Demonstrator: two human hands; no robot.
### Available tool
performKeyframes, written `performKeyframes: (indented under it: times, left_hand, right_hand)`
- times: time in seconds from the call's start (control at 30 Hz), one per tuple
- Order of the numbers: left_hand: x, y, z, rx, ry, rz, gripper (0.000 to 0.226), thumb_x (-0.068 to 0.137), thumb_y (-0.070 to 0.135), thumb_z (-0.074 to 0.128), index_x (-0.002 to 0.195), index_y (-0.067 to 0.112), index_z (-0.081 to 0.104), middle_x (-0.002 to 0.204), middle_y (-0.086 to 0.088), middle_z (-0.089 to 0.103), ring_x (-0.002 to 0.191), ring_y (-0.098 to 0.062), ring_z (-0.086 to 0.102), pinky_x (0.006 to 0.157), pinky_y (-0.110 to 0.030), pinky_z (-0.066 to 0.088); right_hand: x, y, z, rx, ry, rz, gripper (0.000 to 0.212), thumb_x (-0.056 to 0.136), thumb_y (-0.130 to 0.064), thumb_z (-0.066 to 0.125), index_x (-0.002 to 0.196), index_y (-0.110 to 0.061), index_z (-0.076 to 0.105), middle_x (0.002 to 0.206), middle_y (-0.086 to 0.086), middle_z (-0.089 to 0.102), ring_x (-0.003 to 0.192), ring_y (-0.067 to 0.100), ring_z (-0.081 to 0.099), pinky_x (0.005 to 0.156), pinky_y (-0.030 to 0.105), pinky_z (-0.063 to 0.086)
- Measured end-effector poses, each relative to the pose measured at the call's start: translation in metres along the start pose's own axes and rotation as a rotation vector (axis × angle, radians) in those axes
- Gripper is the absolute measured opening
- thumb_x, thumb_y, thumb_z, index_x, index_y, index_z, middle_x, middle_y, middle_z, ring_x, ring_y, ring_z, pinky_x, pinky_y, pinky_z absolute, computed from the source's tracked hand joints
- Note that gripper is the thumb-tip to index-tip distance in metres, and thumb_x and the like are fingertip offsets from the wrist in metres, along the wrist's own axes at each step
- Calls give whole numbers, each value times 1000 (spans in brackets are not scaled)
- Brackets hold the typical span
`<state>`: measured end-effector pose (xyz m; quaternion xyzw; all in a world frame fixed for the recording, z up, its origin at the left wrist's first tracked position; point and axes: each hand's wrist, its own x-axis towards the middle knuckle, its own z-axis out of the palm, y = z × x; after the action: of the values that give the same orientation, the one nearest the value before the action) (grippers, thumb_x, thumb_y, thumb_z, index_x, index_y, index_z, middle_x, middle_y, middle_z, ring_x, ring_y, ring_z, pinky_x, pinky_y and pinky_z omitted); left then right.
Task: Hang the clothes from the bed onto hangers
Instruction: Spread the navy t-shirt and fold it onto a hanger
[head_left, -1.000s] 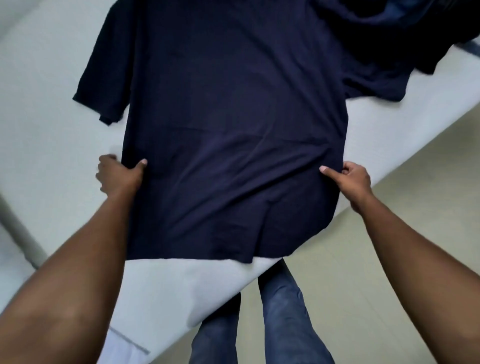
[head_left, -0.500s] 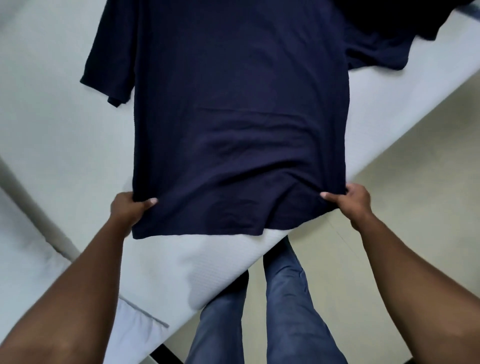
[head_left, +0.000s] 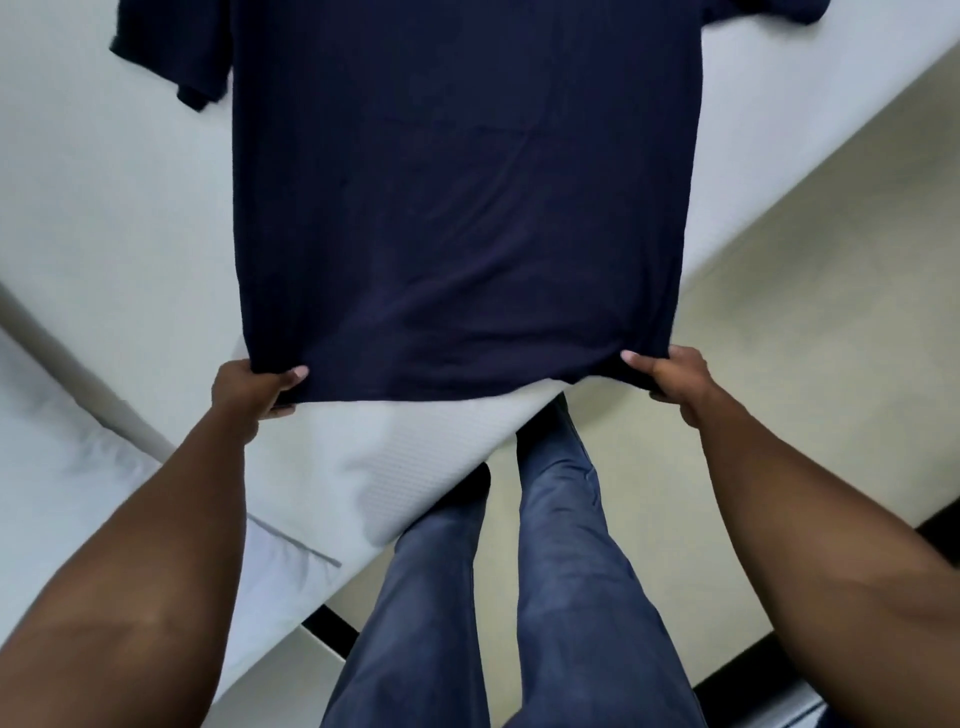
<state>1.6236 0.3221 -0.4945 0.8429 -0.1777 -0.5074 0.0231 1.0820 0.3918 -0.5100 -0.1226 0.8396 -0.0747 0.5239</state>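
Pinch grip: hands (head_left: 253, 387) (head_left: 675, 382) on shirt (head_left: 457, 208) hem

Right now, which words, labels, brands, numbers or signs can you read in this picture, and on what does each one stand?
None can be read.
The dark blue T-shirt shows no print or tag on the side that faces the camera.
The white bed, the jeans and the floor carry no writing.
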Motion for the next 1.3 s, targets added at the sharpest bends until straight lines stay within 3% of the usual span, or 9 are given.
performKeyframes:
  times: [0.17, 0.4, 0.5, 0.57, 0.63, 0.77, 0.93, 1.03, 1.3]
  left_hand:
    - [2, -14, -13, -30, 28, -53, 33, 89, 0, 77, 117, -7, 61, 114, -25, 67, 82, -39, 71, 60, -33, 64]
    - [9, -13, -10, 158, 153, -148, 31, 82, 3, 84, 106, -7, 66, 97, -24, 71, 72, -33, 72, 62, -40, 65]
    - [-2, 10, 8, 435, 291, -181, 69, 69, 16, 91, 125, -2, 56, 121, -24, 65, 108, -38, 66, 97, -50, 55]
    - [-28, 35, 30, 651, 395, -85, 91, 65, 22, 92, 138, 3, 41, 138, -25, 47, 127, -42, 49, 103, -52, 44]
    - [-56, 66, 52, 791, 444, 163, 82, 71, 24, 85, 138, 3, 41, 138, -27, 44, 126, -45, 46, 101, -54, 42]
    - [-103, 142, 91, 902, 192, 490, 58, 84, 34, 75, 132, 9, 53, 135, -23, 50, 125, -44, 49, 103, -52, 44]
    - [-135, 250, 134, 932, -96, 750, 48, 97, 40, 64, 139, 19, 56, 139, -8, 55, 123, -31, 55, 105, -47, 47]
    - [-130, 304, 161, 936, -144, 816, 46, 99, 39, 62, 140, 19, 56, 140, -6, 57, 119, -29, 59, 98, -43, 52]
    - [-76, 441, 238, 915, -101, 892, 43, 96, 32, 65, 135, 19, 57, 134, -10, 60, 118, -35, 60, 94, -46, 54]
  right_hand:
    - [-2, 16, 4, 17, 130, 69, 23, 91, -15, 80, 109, -5, 71, 99, 15, 76, 74, 23, 76, 72, 37, 62]
    - [1, 22, -9, -250, 197, 171, 28, 82, -22, 87, 93, -3, 70, 85, 13, 77, 76, 26, 76, 81, 44, 65]
    - [-4, 2, -7, -403, 204, 166, 37, 83, -27, 83, 95, 0, 60, 96, 13, 68, 90, 34, 69, 84, 44, 61]
    - [-12, -21, -6, -427, 222, 93, 35, 87, -27, 79, 99, -3, 56, 98, 11, 62, 92, 33, 62, 77, 38, 54]
    - [-19, -49, -7, -424, 268, 6, 25, 89, -22, 72, 101, -6, 56, 98, 9, 62, 88, 30, 59, 72, 32, 47]
    - [-27, -113, -14, -340, 266, -127, 26, 87, -22, 69, 110, -11, 71, 112, 8, 71, 105, 32, 67, 83, 32, 51]
    - [-9, -195, -29, -156, 250, -238, 37, 92, -28, 69, 127, -16, 67, 125, 6, 68, 119, 29, 63, 95, 32, 50]
    - [23, -237, -44, -122, 277, -296, 18, 89, -25, 67, 106, -19, 66, 103, 2, 65, 101, 27, 63, 75, 29, 48]
    - [120, -390, -114, -250, 617, -740, 22, 84, -21, 57, 98, -21, 74, 100, 11, 69, 99, 34, 63, 88, 40, 52]
